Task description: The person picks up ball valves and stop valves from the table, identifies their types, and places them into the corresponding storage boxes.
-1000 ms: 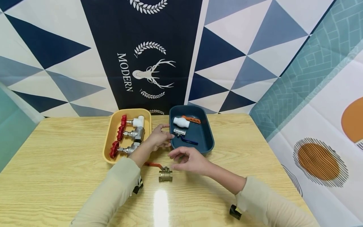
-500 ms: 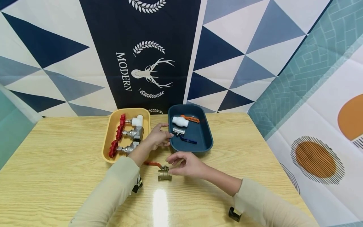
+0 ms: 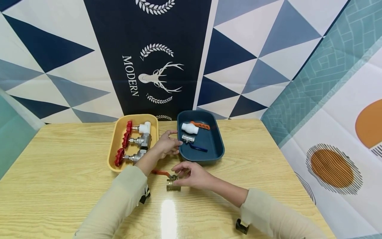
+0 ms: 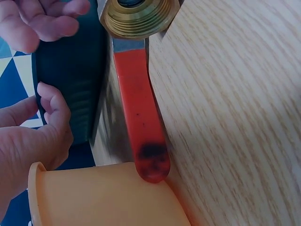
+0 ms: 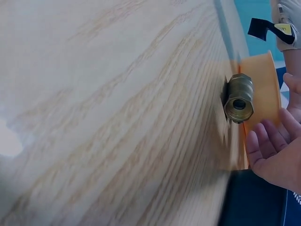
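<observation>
In the head view my left hand [image 3: 166, 144] grips the left rim of a dark blue bin [image 3: 214, 146], its fingers bent at the edge in the left wrist view. My right hand [image 3: 194, 176] hovers with loosely curved fingers at a brass ball valve [image 3: 173, 188], the thumb overlapping it in the head view. This valve lies on the table with its red lever handle [image 4: 136, 103] pointing left. Inside the blue bin are a white valve [image 3: 189, 128] with an orange lever [image 3: 201, 125] and a metal ball valve [image 3: 188, 138] with a blue lever.
Left of the blue bin stands a yellow bin [image 3: 120, 127] holding several gate valves [image 3: 140, 141] with red handwheels. Both bins sit at the back of the wooden table [image 3: 65, 172], against a patterned cloth [image 3: 226, 99]. The brass valve's lever reaches close to the yellow bin.
My right hand has moved slightly down and left, nearer the brass ball valve. The left hand stays on the blue bin's rim.
</observation>
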